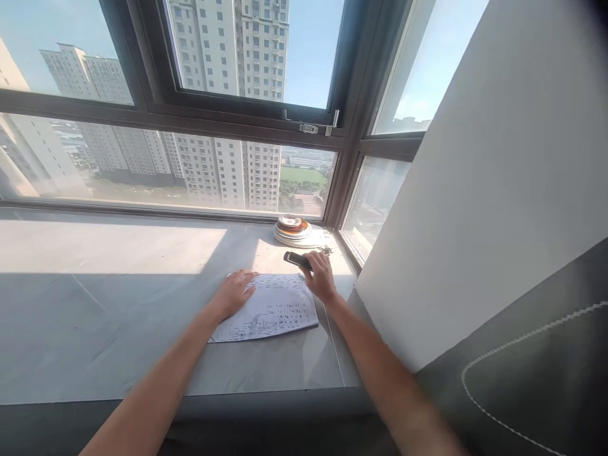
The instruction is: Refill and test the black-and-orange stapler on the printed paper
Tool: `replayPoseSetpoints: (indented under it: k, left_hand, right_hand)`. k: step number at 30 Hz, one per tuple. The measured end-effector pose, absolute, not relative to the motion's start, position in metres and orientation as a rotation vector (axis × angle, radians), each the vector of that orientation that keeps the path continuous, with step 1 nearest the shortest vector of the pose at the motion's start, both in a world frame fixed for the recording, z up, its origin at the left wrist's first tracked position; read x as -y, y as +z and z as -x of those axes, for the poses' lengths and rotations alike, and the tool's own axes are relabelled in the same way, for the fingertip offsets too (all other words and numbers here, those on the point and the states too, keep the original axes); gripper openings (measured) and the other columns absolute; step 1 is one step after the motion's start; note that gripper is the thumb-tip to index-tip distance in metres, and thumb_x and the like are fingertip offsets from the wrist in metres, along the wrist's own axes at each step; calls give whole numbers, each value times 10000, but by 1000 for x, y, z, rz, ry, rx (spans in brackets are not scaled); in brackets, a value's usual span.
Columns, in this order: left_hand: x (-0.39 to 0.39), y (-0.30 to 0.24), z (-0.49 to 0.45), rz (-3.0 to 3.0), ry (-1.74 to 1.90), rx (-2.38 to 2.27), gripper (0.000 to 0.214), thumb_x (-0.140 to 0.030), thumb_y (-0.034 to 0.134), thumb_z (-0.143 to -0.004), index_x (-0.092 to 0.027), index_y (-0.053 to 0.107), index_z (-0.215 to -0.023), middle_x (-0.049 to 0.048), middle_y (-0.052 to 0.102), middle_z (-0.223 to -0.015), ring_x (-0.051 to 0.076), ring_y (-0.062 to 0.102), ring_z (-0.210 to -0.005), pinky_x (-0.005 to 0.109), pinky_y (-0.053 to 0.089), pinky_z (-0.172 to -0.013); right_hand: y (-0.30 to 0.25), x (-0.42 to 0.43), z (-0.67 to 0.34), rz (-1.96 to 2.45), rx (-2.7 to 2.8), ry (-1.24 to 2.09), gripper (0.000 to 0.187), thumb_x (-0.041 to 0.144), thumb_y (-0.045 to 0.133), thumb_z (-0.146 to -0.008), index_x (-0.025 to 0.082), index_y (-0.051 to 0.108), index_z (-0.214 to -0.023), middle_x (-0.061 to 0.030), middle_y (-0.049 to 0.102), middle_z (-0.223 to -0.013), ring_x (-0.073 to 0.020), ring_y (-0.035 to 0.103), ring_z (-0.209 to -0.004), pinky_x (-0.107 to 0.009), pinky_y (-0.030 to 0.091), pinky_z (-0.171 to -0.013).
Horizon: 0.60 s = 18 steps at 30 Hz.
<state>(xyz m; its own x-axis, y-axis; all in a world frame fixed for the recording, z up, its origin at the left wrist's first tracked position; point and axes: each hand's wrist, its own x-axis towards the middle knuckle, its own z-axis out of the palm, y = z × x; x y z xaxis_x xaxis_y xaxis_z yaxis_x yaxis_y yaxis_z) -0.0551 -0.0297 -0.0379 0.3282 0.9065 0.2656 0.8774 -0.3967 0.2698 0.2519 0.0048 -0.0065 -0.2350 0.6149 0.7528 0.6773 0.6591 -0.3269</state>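
Note:
Sheets of paper (280,307) covered in print and handwriting lie on the grey marbled sill. My left hand (234,294) rests flat on their upper left part, fingers spread. In my right hand (320,277) is a black stapler (297,259), gripped at one end, with its other end pointing left. It sits just beyond the upper right corner of the paper; whether it touches the sheets I cannot tell. My fingers cover the gripped end of the stapler.
Behind the paper, a stack of plates or round dishes (293,232) stands by the window, with small items (327,249) beside it that are too small to name. A dark window frame (228,124) borders the sill (142,323) at the back. A white wall (475,190) slants along the right.

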Motion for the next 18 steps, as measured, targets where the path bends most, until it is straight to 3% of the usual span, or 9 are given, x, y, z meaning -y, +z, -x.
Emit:
replayPoseSetpoints:
  k: [5, 11, 18]
  left_hand:
    - [27, -38, 59, -2488, 669, -1628, 395, -355, 453, -999, -315, 666, -1330, 83, 615, -1326, 283, 617, -1169, 473, 464, -1060]
    - [28, -37, 58, -2476, 742, -1545, 409, -352, 500, -956, -319, 681, -1322, 95, 619, -1296, 305, 605, -1189, 479, 461, -1046]
    - [29, -32, 56, -2480, 740, -1526, 448, -372, 505, -947, -314, 674, -1358, 99, 627, -1300, 324, 589, -1225, 519, 427, -1089]
  right_hand:
    - [-4, 48, -278, 1272, 1768, -13, 184, 273, 547, -971, 209, 657, -1104, -104, 679, -1040, -301, 571, -1005, -435, 477, -875]
    - [-10, 142, -335, 1633, 1698, 79, 231, 304, 567, -926, 229, 696, -1101, -133, 702, -1081, -348, 590, -1040, -485, 480, -932]
    - [9, 143, -328, 1633, 1913, 239, 232, 261, 616, -896, 247, 729, -1098, -98, 728, -1098, -327, 621, -1080, -450, 499, -955]
